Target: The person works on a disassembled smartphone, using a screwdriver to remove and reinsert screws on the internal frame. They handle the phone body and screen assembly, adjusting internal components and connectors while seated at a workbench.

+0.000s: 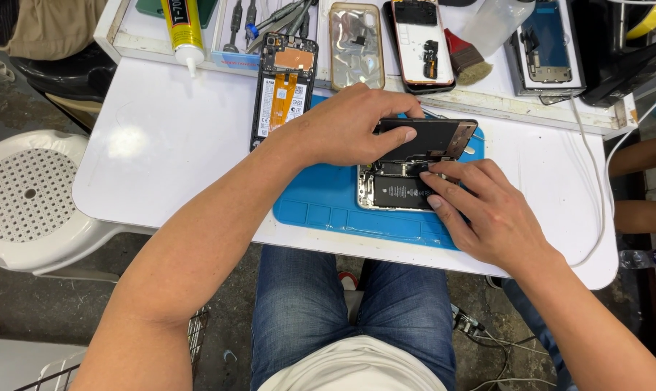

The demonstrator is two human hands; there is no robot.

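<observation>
Two bare hands work over an opened phone (396, 190) that lies on a blue mat (328, 199) on the white bench (161, 145), just in front of the person's lap. From the head camera, the left hand (349, 127) reaches in from the lower left with the forearm stretched across the bench edge; its fingers (404, 135) pinch the dark screen panel (433, 137), which is lifted and tilted up off the phone's body. The right hand (487, 210) comes in from the lower right, palm down, with its fingertips (433, 177) pressed onto the exposed parts near the phone's top edge, holding nothing I can make out. Beyond the mat, a second opened phone (284, 87) lies flat. A white tray (487, 98) along the bench's far side holds a clear phone case (355, 45), another phone shell (420, 43), a small brush (465, 56), screwdrivers (270, 18) and a glue tube (183, 29).
</observation>
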